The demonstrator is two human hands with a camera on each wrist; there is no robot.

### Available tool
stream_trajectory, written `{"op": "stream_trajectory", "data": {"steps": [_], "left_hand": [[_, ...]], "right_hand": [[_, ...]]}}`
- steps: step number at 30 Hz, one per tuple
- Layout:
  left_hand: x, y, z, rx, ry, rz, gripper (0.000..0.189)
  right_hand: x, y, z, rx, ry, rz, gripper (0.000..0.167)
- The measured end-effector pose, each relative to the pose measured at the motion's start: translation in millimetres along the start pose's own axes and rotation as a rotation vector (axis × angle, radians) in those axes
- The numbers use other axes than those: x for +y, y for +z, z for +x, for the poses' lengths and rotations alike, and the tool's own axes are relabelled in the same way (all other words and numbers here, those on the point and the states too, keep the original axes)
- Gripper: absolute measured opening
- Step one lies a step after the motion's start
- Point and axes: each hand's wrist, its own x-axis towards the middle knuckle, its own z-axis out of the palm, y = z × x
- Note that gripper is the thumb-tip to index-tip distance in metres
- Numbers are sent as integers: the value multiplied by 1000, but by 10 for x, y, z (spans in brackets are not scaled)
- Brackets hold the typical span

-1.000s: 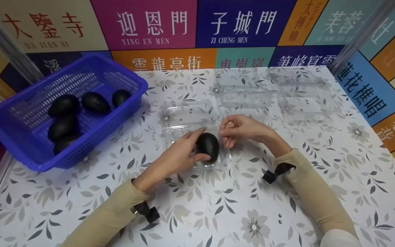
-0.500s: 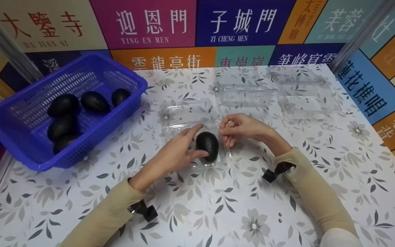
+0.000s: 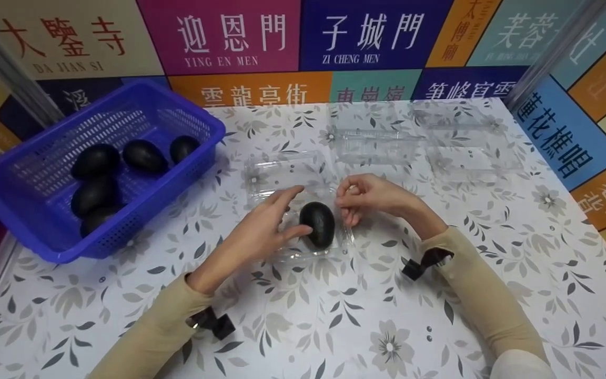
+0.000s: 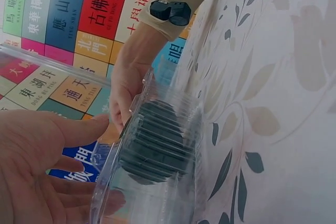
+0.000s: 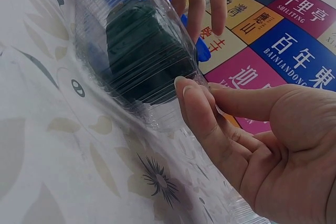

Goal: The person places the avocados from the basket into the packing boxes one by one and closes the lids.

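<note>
One dark, egg-shaped avocado lies in the near half of a clear plastic clamshell container, whose lid is folded back away from me. Through the ribbed container wall the avocado looks dark green in the left wrist view. My left hand is spread at the avocado's left side, its thumb tip overlapping the fruit's edge in the head view. With thumb and fingertips my right hand pinches the container's right rim, which the right wrist view shows close up at the fingertips.
A blue plastic basket with several more avocados stands at the left. Two more clear open containers, one in the middle and one at the right, sit at the back. Printed panels wall off the table's far side.
My left hand has let go of the avocado and drawn back to the left, its fingers spreading. The avocado stays in the container. My right hand keeps its place at the rim.
</note>
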Motion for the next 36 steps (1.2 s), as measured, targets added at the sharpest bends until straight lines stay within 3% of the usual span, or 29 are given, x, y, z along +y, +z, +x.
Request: {"op": "stream_trajectory", "data": {"steps": [17,23,36], "left_hand": [[-52,-110,-39,77,28,-16,69],[-82,-124,-27,76,24,-9,69],[-191,-290,-50,132,57,-27,65]], "right_hand": [[4,5,0,6,1,-13,18],[1,1,1,2,3,-18,18],[-5,1,-3,-3,-1,-2,18]]}}
